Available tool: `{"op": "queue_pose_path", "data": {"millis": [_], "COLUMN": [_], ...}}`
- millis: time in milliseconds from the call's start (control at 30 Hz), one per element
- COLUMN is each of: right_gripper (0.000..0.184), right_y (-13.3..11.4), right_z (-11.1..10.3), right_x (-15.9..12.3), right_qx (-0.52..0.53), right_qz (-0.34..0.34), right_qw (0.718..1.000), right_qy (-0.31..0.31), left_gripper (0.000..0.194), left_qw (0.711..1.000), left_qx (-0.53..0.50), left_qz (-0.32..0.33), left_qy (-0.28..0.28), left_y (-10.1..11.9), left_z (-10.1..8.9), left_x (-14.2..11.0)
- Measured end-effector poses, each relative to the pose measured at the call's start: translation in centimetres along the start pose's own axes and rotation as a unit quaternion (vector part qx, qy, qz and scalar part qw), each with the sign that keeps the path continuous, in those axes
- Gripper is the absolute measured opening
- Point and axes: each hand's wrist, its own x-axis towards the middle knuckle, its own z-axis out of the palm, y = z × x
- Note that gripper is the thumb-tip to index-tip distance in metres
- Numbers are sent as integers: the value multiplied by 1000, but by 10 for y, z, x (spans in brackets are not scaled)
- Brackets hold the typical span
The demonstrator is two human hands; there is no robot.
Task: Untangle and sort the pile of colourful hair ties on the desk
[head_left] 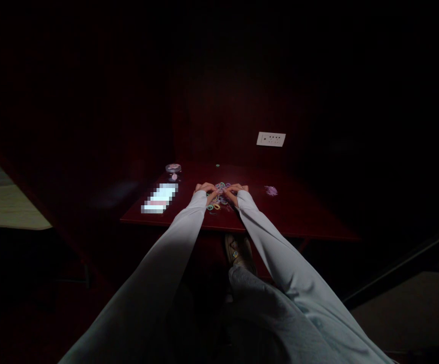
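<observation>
Left hand [206,188] and right hand [237,189] are curling over small multicoloured rings [220,200] near the front edge of the dark-red table [283,217]. Whether fingers are gripping any, I cannot tell

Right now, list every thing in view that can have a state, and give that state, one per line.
Left hand: fingers bent, at the coloured loops; grip unclear.
Right hand: fingers bent, at the coloured loops; grip unclear.
Coloured loops: loosely heaped around the hands.
Purple bunch: lying apart from the heap.
Green ring: lying alone.
Clear round jar: upright; lid unclear.
Bright rectangle: pixelated, details hidden.
Wall socket plate: nothing plugged in.
</observation>
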Motion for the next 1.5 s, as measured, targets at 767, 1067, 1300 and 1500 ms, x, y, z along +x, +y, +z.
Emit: {"op": "queue_pose_path", "data": {"millis": [767,1067,1300,1500], "right_gripper": [56,40,40,40], "right_y": [69,91,73,49], "right_z": [-76,-98,-96,-79], "right_x": [11,5,-2,-1], "right_qx": [-152,-174,-171,-217], "right_qz": [211,305,256,105], "right_qw": [931,879,890,951], "right_qy": [255,322,337,194], "left_gripper": [17,18,15,11], "left_qw": [999,998,997,992], "left_qx": [2,8,2,18], "left_qz": [-39,-54,-71,-105], "left_qy": [6,-6,24,66], "left_y": [9,8,11,10], "left_z": [-6,-6,-7,-9], "left_x": [-5,-4,-4,-4]}}
